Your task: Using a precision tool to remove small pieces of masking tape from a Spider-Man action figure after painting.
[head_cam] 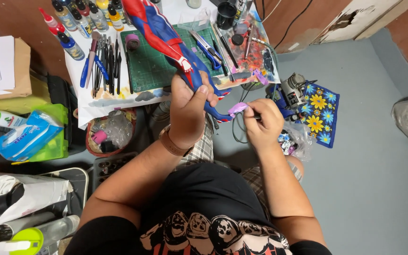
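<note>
Two bare hands work over the person's lap, just off the near edge of a low counter (119, 101) covered with white paper. The left hand (188, 109), with a brown strap on its wrist, has its fingers (203, 89) clenched around the lower leg of a red and blue figure (164, 34). The figure lies tilted, its body reaching up and across the green cutting mat (154, 71) toward the counter's far edge, while its blue foot end curves down between the two hands. The right hand (262, 123) is just beside the left, its fingers pinching a small purple piece (237, 109) that touches the foot end of the figure; a thin dark tool also seems to be in that grip, though this is hard to tell.

On the counter, a row of brushes and pens (106, 66) lies along the left edge of the mat, and paint bottles (83, 19) stand near the far left corner. Blue-handled pliers (208, 48) rest on the mat's right side, with a paint-stained palette sheet (256, 52) at the right edge of the counter. A blue cloth with yellow flowers (321, 112) lies on the grey floor to the right, and a pack of wipes (24, 134) sits to the left below the counter.
</note>
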